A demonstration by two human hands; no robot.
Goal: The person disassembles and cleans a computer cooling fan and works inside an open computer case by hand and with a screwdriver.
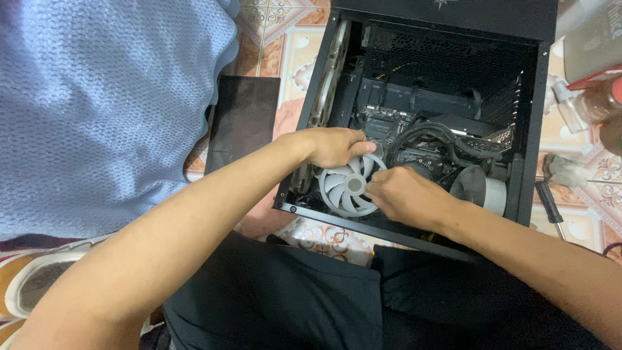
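Note:
An open black computer case (538, 116) lies on its side on the tiled floor in front of me. Inside are a motherboard (389, 123), black cooler hoses (440, 133) and a white case fan (343, 188) at the near left corner. My left hand (334, 146) grips the fan's upper rim with curled fingers. My right hand (405, 194) presses against the fan's right side, its fingertips at the frame edge. A second white fan (486, 191) sits to the right, partly hidden by my right wrist.
A blue knitted blanket (103, 110) covers the left. A dark flat panel (243, 120) lies beside the case. A screwdriver (551, 207), a brush (567, 172) and bottles (596, 104) lie on the right. My black-clad lap (291, 304) is below.

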